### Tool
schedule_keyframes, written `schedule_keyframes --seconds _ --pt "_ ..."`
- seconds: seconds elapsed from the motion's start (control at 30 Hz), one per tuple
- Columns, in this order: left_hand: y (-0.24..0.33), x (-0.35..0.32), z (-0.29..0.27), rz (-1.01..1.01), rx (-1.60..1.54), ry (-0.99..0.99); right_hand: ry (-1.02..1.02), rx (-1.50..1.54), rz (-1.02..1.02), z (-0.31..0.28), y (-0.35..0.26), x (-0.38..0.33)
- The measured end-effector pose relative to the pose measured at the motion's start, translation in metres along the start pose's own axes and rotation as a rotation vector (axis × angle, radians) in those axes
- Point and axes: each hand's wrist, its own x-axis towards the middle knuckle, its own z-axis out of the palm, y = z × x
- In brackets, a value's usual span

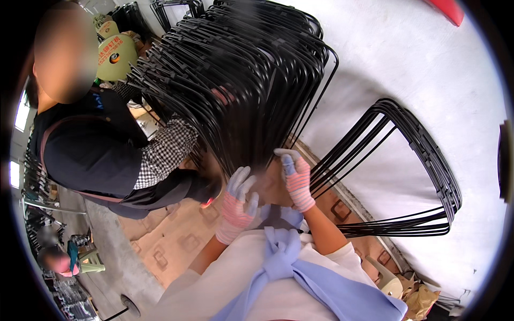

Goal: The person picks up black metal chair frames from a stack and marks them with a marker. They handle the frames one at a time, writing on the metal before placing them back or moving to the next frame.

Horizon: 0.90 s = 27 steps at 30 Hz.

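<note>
At frame centre our gloved left hand and right hand seem clamped on the big stack of black wire frames, apparently steadying it; next needs a firm two-handed pull

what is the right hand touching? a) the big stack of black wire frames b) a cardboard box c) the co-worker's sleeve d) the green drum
a: the gloved right hand rests against the lower edge of the stack of black wire frames, while the left hand is raised just below it.
</note>
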Motion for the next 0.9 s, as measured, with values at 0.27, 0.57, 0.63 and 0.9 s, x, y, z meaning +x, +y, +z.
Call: schedule_keyframes --seconds 0.27,0.57,0.63,0.9 --pt "-0.015 0.007 -0.005 -0.021 -0.066 -0.052 0.044 -0.001 0.085 -0.020 0.013 -0.024" --pt "-0.032 0.037 0.003 -0.057 -0.144 -0.133 0.061 0.038 0.212 -0.010 0.015 -0.027" --pt "-0.031 0.040 0.004 -0.076 -0.150 -0.142 0.054 0.047 0.211 -0.011 0.019 -0.031" --pt "-0.040 0.043 0.008 -0.104 -0.167 -0.138 0.015 0.108 0.302 -0.010 0.016 -0.037"
